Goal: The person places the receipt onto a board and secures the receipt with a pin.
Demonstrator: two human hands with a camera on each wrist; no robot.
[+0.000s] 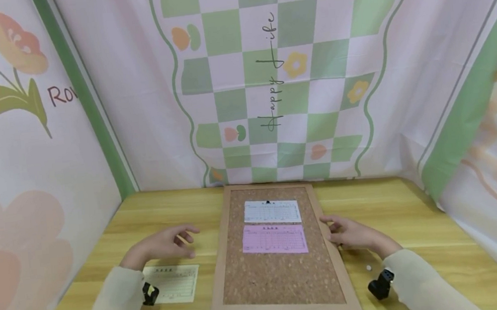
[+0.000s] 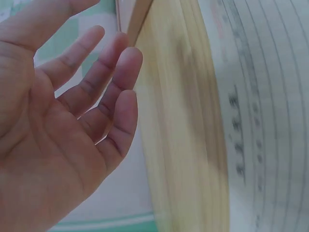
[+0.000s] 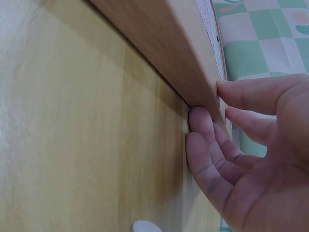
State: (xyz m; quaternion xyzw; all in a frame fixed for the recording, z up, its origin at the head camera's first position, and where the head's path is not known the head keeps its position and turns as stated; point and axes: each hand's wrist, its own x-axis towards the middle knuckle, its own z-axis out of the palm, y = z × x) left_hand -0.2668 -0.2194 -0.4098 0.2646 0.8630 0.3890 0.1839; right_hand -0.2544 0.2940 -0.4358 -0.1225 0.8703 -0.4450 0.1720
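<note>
A wood-framed cork board [image 1: 283, 284] lies on the table. A white printed slip [image 1: 272, 211], with a small black piece at its top edge, lies on the cork above a pink slip [image 1: 274, 239]. My right hand [image 1: 355, 234] holds the board's right frame edge [image 3: 164, 53]; the thumb and a finger touch its top, while other fingertips lie against its side near the tabletop. To the left of the board, my left hand [image 1: 165, 245] hovers with loosely bent fingers and nothing in them. Below it a pale yellow printed slip [image 1: 177, 284] lies on the table, partly hidden by the wrist.
A small white object [image 1: 368, 267] sits on the wooden table [image 1: 397, 210] near my right wrist. Black devices are worn at both wrists. Behind the table hangs a green-checked curtain [image 1: 267, 73], and printed cloth encloses the left and right sides.
</note>
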